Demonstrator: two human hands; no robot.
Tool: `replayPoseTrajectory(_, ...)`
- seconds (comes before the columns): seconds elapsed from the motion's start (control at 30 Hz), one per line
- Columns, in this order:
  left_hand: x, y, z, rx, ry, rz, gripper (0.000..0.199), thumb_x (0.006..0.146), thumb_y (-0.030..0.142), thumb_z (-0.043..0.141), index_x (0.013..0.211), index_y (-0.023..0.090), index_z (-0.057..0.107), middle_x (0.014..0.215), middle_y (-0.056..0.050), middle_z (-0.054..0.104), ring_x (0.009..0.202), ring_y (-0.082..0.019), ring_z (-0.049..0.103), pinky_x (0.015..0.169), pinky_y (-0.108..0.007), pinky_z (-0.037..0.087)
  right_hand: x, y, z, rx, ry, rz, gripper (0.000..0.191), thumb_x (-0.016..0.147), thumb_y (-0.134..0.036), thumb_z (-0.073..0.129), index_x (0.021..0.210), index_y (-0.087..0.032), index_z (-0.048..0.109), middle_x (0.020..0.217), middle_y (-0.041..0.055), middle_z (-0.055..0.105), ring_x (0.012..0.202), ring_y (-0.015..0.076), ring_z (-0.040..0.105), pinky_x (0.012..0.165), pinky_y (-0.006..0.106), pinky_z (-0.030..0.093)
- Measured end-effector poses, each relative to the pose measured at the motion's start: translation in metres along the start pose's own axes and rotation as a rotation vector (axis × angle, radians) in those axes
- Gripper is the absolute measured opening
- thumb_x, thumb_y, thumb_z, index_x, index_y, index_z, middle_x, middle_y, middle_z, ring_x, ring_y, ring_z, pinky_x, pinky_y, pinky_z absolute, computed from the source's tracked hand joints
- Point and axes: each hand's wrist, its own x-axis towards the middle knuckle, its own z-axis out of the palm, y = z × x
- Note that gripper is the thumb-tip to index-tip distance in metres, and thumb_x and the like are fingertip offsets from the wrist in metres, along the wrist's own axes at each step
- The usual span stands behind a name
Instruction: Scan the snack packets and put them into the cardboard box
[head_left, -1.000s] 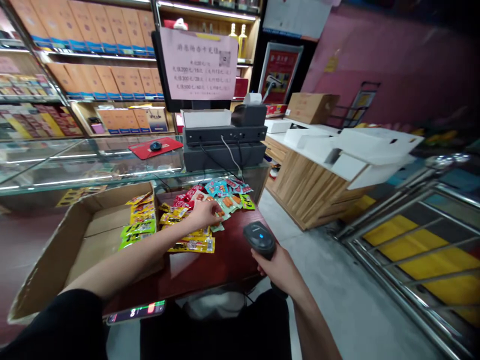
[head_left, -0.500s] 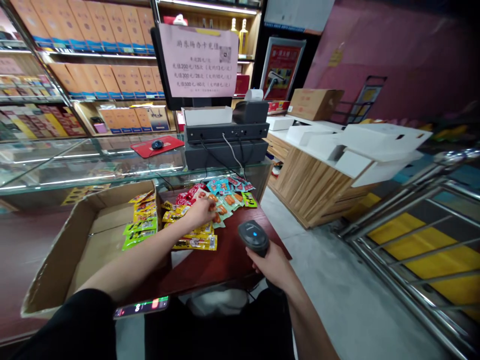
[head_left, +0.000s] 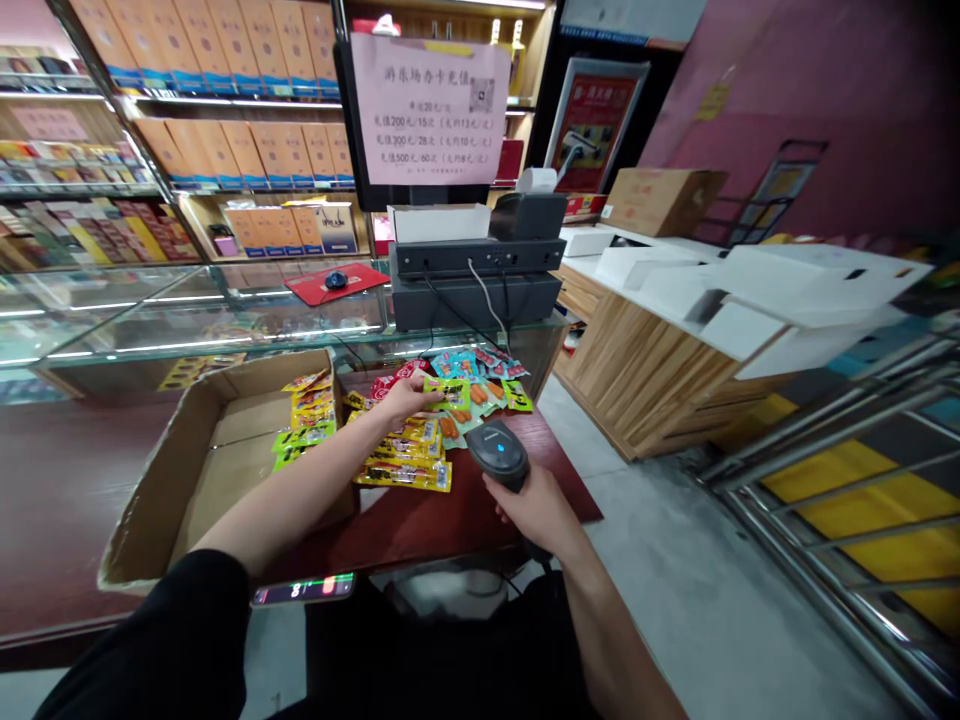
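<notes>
My left hand (head_left: 409,400) pinches a yellow-green snack packet (head_left: 448,392) by its left end, above the spread of packets. My right hand (head_left: 536,500) is wrapped round the handle of a black barcode scanner (head_left: 500,453) with a blue light on top; its head is close to the packets. Yellow packets (head_left: 409,472) lie in a stack on the dark red table (head_left: 420,525). Behind them are red packets (head_left: 384,384), blue packets (head_left: 455,364) and pale packets with orange contents (head_left: 451,430). Another green packet (head_left: 517,395) lies at the right.
An open cardboard box (head_left: 142,480) with yellow and green packets stands at the left. A phone (head_left: 304,590) lies at the table's near edge. Behind are a glass counter (head_left: 247,325), a cash drawer (head_left: 476,303) and a monitor bearing a pink sign (head_left: 431,115). Metal railings (head_left: 817,480) stand at the right.
My left hand has a yellow-green packet in its fingers, held up over the pile. The scanner in my right hand has tilted slightly and is nearer the packets. The view has shifted left.
</notes>
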Motion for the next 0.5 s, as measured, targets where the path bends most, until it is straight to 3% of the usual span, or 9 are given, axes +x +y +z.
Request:
replayPoseTrajectory(0.27,0.0044,-0.0046,-0.0020,-0.047,-0.063,0.049,0.051,0.040,0.024,0.095,0.081,0.012,0.067,0.082,-0.004,0.072,0.072,-0.018,0.069,0.071,-0.036,0.059,0.0066,0.0016,0.0004,-0.010,0.030,0.010,0.023,0.080,-0.042,0.062,0.081,-0.019,0.061,0.056,0.0023,0.068,0.045,0.0189,0.065,0.047,0.026,0.049)
replayPoseTrajectory(0.5,0.0054,-0.0062,-0.0032,-0.022,-0.052,0.045,0.049,0.043,0.023,0.093,0.083,0.011,0.067,0.077,-0.004,0.071,0.068,-0.017,0.068,0.068,-0.032,0.057,0.0071,0.0025,0.0003,0.021,0.018,-0.005,0.022,0.080,-0.042,0.062,0.081,-0.020,0.059,0.055,0.0010,0.067,0.046,0.0190,0.065,0.045,0.026,0.048)
